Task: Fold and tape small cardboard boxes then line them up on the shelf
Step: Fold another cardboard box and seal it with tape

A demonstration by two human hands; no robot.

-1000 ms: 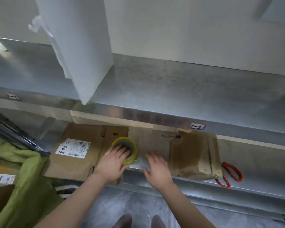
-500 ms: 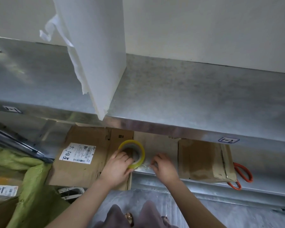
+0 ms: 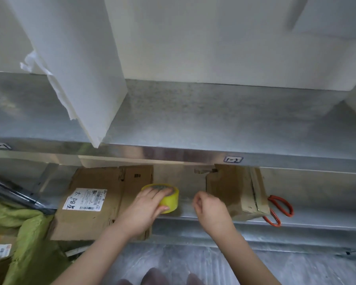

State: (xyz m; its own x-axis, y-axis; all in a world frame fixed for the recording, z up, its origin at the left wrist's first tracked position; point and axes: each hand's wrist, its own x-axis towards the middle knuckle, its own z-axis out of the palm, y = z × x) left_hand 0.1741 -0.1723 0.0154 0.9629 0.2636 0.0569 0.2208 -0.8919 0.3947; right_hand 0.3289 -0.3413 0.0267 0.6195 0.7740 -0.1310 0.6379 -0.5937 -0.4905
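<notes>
- Lower left of frame: green cloth (image 3: 29,233). Next to it, flattened cardboard (image 3: 95,219) with a white label lay on the lower shelf (image 3: 327,204).
- Centre: left hand (image 3: 146,210) gripped the yellow tape roll (image 3: 171,200), fingers over its top and thumb on its side. The roll was at the flat cardboard's right edge.
- Right of that: right hand (image 3: 210,210) was clear of the roll, fingers curled. Could not tell whether it pinched anything.
- Right of centre: folded box (image 3: 234,192) stood on the same shelf, just beside the right hand. Orange scissors (image 3: 281,208) lay against its right side.
</notes>
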